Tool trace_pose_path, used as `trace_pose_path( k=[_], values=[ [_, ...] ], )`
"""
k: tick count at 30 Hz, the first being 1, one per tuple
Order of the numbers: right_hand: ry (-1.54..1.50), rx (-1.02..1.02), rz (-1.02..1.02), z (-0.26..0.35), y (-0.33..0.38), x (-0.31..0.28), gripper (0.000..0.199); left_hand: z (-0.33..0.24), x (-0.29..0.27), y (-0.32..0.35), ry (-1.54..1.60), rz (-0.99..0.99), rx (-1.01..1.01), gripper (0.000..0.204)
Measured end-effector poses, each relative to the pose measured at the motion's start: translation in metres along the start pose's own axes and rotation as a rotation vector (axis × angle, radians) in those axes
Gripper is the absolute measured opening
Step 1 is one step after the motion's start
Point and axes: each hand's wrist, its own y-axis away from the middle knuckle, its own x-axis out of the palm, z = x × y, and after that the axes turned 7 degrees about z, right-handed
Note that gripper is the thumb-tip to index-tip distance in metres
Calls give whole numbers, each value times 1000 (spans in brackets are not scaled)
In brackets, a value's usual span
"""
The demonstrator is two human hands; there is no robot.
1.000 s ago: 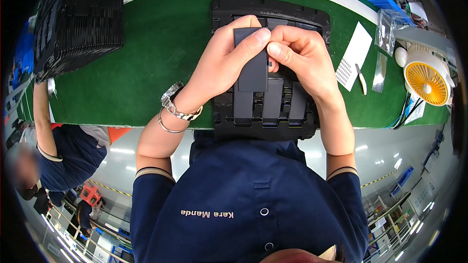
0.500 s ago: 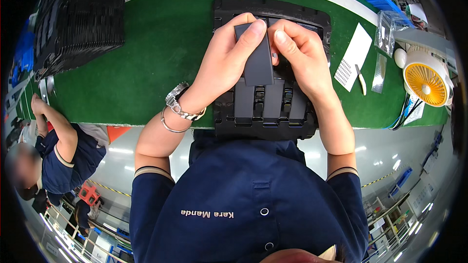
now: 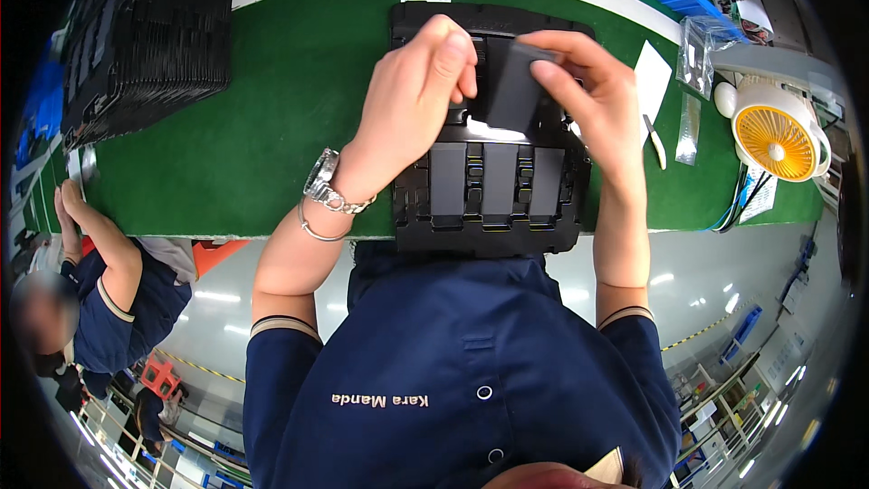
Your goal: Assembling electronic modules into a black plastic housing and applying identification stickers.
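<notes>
Right hand [image 3: 593, 95] pinches dark block [image 3: 519, 91] above tray [image 3: 489, 241] at bench's [image 3: 299, 127] near edge; left hand [image 3: 418, 72] curled, contents unclear. Steady edge grip advisable.

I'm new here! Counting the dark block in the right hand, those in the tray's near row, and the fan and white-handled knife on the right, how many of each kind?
Dark blocks: 4 (1 in the right hand, 3 in the near row of the black tray)
Fan: 1
White-handled knife: 1
Total: 6
</notes>
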Motion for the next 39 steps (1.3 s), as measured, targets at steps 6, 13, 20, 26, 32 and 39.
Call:
trace_pose_path(
  k=[6,13,20,26,32,39],
  values=[
    [-219,103,-85,-10,14,-18,17,-9,0,1,60,37,-19,38],
    [-463,64,29,-4,15,8,20,-19,17,9,211,313,-167,33],
    [-453,-29,105,-4,19,21,27,-22,12,10,557,265,-182,32],
    [-320,-79,51,-7,19,23,28,-16,17,12,626,343,-163,36],
    [-345,-98,-67,-1,22,35,27,-15,24,16,751,382,-237,40],
    [-415,-136,-28,-10,22,34,29,-16,22,15,570,333,-162,35]
  ],
)
